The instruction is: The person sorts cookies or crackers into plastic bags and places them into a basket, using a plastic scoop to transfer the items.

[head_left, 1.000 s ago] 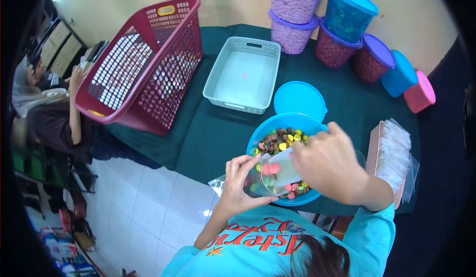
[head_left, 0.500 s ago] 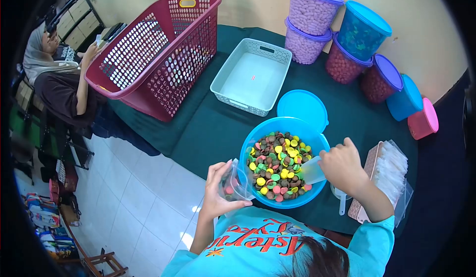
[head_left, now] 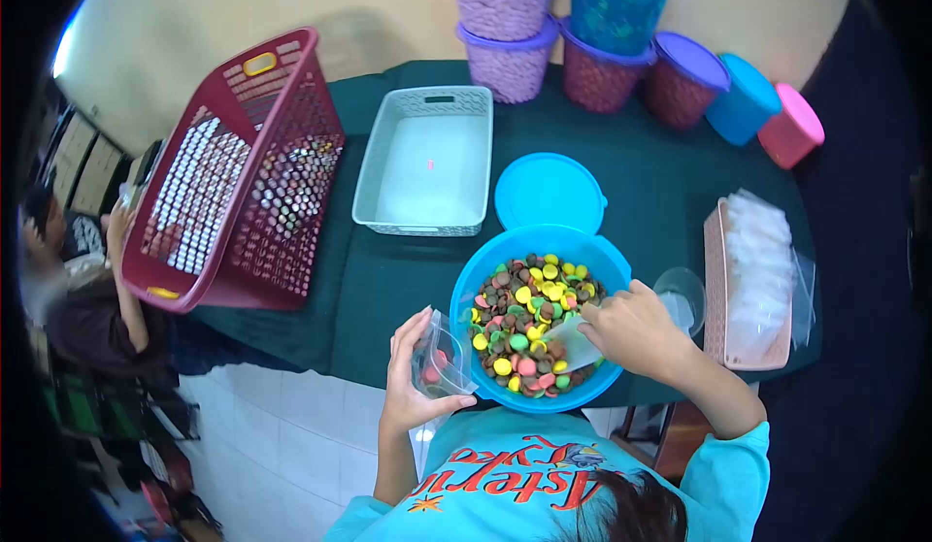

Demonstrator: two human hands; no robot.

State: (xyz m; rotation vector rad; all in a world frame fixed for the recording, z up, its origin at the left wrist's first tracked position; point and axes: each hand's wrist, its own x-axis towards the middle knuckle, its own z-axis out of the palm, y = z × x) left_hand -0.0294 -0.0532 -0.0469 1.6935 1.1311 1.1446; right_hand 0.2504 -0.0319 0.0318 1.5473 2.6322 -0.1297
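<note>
Coloured button-shaped sweets in yellow, green, pink and brown (head_left: pixel 524 319) fill much of a round blue tub (head_left: pixel 466 290). My right hand (head_left: pixel 633 333) grips a translucent scoop (head_left: pixel 573 345), its blade among the sweets at the tub's right side. At the tub's left edge, my left hand (head_left: pixel 410 382) holds a clear plastic bag (head_left: pixel 443 360) with its mouth spread and a few pink and other sweets inside. Behind the tub lies a round blue lid (head_left: pixel 550 196).
Beyond are a grey-green tray (head_left: pixel 422 168), a tall maroon basket (head_left: pixel 243 183) and stacked lidded tubs (head_left: pixel 607 57). At right, a pink basket (head_left: pixel 716 290) of clear bags stands beside a small clear bowl (head_left: pixel 680 299). Another person (head_left: pixel 92 319) is at far left.
The view has turned, so the table things appear shifted. The scoop has moved deeper into the sweets, toward the tub's middle. My left hand still holds the bag at the tub's edge.
</note>
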